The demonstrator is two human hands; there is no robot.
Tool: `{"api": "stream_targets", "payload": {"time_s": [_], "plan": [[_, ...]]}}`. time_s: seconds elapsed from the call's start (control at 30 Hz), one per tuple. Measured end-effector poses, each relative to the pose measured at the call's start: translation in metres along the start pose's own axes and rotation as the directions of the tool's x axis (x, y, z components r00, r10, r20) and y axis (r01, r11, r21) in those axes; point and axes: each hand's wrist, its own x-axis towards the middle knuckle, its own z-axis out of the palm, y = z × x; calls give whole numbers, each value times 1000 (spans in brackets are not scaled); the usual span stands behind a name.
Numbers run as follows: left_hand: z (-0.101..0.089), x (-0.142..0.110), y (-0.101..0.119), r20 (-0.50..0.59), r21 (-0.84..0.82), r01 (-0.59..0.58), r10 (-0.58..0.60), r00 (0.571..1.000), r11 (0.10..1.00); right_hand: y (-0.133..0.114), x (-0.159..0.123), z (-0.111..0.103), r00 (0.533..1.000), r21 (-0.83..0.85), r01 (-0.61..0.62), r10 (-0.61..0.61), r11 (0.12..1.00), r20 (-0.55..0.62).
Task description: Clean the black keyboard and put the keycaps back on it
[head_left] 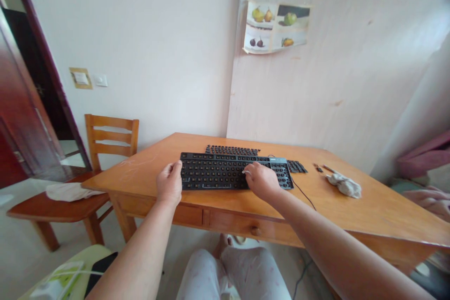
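A black keyboard [218, 171] with its keycaps off lies on the wooden table [369, 206]. My left hand [169, 183] grips the keyboard's left end, fingers curled over the edge. My right hand [262, 180] rests on the right part of the keyboard, fingers pinched on a small white object [246, 172] that I cannot make out. Behind the keyboard lie rows of removed black keycaps [232, 150], with another cluster [297, 167] at its right end.
A crumpled grey cloth [346, 185] and small dark items [321, 168] lie on the table's right side. A wooden chair [87, 164] with a white cloth [68, 191] stands left. The keyboard's cable [304, 194] runs over the table's front edge. My knees [232, 272] are under the table.
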Motion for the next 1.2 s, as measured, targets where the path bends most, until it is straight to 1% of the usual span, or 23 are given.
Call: {"api": "stream_targets", "payload": {"time_s": [0.13,0.23,0.3,0.5,0.57,0.67,0.8,0.97,1.1,1.2], "plan": [[0,0,-1,14,-12,1,-1,1000,1000,-25,6,3,1000,27,25,-25,999,-5],[-1,0,-1,12,-8,1,-1,1000,1000,-36,9,3,999,39,51,-50,998,-6],[0,-1,0,15,-5,3,-3,1000,1000,-37,8,2,999,24,52,-52,998,6],[1,-4,2,64,8,1,-2,998,1000,-23,2,-5,999,-40,0,2,999,36],[1,-5,3,75,14,-1,0,997,1000,-23,2,-5,999,-43,-15,16,999,33],[1,-5,4,60,18,-1,0,998,1000,-30,5,-2,1000,-36,-24,25,999,19],[1,-5,5,44,15,5,-6,999,1000,-46,11,2,1000,-9,-23,23,1000,-9],[1,-5,6,33,7,23,-23,999,1000,-75,17,0,999,19,36,-35,999,-12],[1,-6,6,53,26,21,-22,998,999,-101,20,-3,997,43,82,-82,996,-3],[0,-6,6,64,29,24,-26,998,999,-113,21,-3,992,72,125,-124,990,-22]]}}
